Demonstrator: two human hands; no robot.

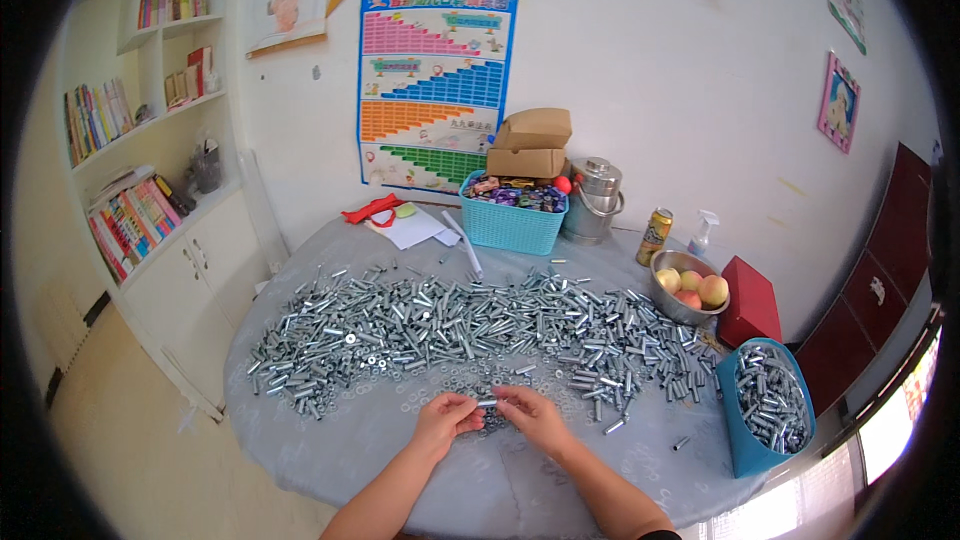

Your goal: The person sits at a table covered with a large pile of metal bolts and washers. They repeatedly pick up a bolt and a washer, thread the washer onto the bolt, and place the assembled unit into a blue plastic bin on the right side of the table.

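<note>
Centrally, a small metal sleeve (487, 402) sits pinched between left hand (444, 418) and right hand (533, 414), both closed upon its ends.

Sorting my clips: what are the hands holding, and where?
Both hands, left and right, pinch one small metal sleeve by its ends.

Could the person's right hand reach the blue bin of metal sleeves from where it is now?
Probably yes. The right hand holds a small metal sleeve together with the left hand; the blue bin stands open-topped on its right, with only scattered loose sleeves between.
</note>
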